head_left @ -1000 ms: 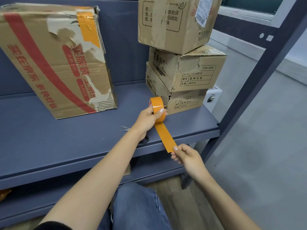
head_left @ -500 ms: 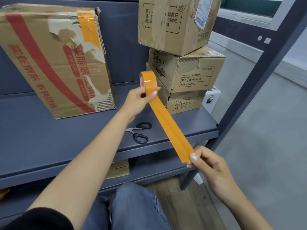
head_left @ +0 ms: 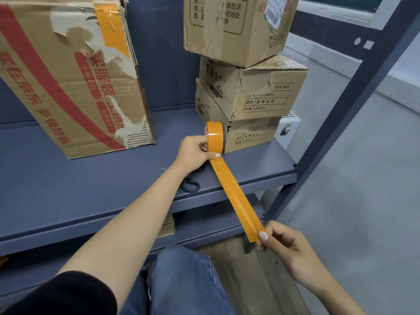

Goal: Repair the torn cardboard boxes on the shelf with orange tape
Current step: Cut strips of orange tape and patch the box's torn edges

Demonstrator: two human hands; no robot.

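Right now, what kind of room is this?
Probably a storeroom or stockroom. There is a grey metal shelf, worn cardboard boxes stacked on it with printed quantity labels, and a bare concrete-looking floor.

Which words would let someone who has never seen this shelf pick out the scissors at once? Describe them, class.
Start at the grey shelf holding the cardboard boxes. Near its front edge, just under the left forearm and beside the stretched orange tape strip, lie the scissors. Mostly hidden by the arm, they are the only black thing there, showing looped handles.
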